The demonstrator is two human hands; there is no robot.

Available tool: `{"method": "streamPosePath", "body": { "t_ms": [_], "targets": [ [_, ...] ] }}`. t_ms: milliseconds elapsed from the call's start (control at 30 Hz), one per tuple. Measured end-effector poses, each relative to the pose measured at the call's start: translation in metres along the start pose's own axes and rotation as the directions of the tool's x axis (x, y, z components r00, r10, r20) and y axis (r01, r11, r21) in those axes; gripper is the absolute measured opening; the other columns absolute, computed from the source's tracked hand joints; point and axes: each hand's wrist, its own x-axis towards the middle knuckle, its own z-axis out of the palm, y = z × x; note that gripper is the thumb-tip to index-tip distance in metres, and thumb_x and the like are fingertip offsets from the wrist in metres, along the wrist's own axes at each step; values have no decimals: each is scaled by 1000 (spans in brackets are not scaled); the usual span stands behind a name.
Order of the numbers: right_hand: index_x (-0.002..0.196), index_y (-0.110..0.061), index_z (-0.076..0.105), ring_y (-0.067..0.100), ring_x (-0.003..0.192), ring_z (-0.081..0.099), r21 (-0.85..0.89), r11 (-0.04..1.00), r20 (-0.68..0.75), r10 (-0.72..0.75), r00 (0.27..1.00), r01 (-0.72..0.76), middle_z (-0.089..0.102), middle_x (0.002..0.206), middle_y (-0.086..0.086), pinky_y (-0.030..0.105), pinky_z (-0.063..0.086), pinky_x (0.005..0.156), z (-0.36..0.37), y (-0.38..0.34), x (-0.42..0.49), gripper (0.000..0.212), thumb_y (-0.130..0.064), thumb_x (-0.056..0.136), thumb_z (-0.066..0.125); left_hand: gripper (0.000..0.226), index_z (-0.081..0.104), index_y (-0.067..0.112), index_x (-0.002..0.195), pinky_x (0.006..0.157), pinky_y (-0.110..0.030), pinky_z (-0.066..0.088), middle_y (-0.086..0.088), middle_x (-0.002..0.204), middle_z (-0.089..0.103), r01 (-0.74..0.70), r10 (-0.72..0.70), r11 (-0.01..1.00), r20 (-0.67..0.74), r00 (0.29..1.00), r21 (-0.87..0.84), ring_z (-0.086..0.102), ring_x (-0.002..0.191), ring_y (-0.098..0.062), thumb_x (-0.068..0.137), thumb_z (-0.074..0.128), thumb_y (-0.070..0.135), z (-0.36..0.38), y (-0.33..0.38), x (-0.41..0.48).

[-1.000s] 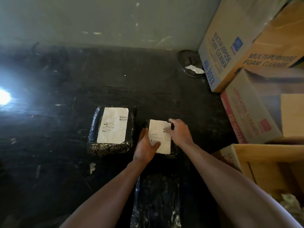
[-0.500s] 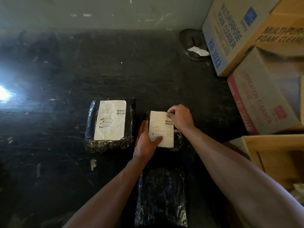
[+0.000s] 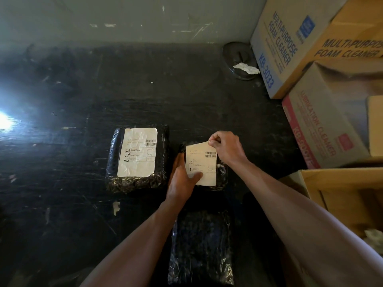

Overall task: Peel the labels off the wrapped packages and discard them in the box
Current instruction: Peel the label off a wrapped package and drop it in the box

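The open box (image 3: 344,189) is cut off at right — label (image 3: 202,164) print seems too small to read.

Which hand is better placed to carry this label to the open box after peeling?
The right hand: it already pinches the label's lifted corner, and the open box is on its side. The left hand holds the package down.

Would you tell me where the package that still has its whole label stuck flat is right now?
In the head view, that package lies left of centre on the dark table, just left of the left hand.
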Motion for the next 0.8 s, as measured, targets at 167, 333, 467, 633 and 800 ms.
{"method": "streamPosePath", "body": {
  "t_ms": [167, 333, 467, 633, 800],
  "targets": [
    [89, -21, 65, 8, 88, 67, 16, 1000, 15, -3, 1000, 3, 69, 93, -4, 25, 58, 71, -5, -3, 0, 6, -18, 95, 66, 93, 18, 11, 156, 114, -31, 27, -3, 161, 24, -16, 15, 1000, 11, 1000, 11, 26, 146, -18, 84, 76, 24, -3, 2, -3],
    [95, -18, 68, 6, 89, 66, 16, 1000, 37, -7, 999, 6, 69, 95, -4, 17, 50, 65, -7, -3, -2, 3, -18, 92, 69, 91, 18, 16, 156, 114, -32, 26, -1, 162, 21, -37, 36, 998, 13, 999, 57, 24, 147, -17, 86, 73, 31, -5, -10, -13],
    [94, -19, 69, 5, 88, 66, 22, 1000, 25, -22, 999, 22, 70, 93, -6, 16, 49, 65, -9, -2, -8, 5, -19, 90, 72, 89, 20, 19, 156, 111, -34, 32, 2, 162, 22, -31, 32, 997, -9, 999, 73, 30, 144, -18, 86, 73, 33, -4, -11, -16],
    [93, -18, 68, 7, 88, 67, 10, 999, 34, -48, 998, 48, 71, 94, -4, 23, 56, 70, -13, -6, -14, 3, -19, 92, 70, 87, 25, 19, 154, 102, -27, 37, 2, 158, 30, -33, 36, 998, -41, 999, 51, 39, 139, -18, 83, 74, 30, -2, -7, -17],
    [91, -18, 67, 7, 89, 68, 15, 997, 36, -79, 996, 78, 71, 93, -4, 26, 59, 72, -21, -12, -18, 3, -20, 92, 69, 79, 33, 19, 150, 93, -23, 36, 2, 152, 38, -51, 52, 998, -41, 998, 37, 46, 132, -18, 82, 74, 25, -3, -6, -19]
  ]
}}
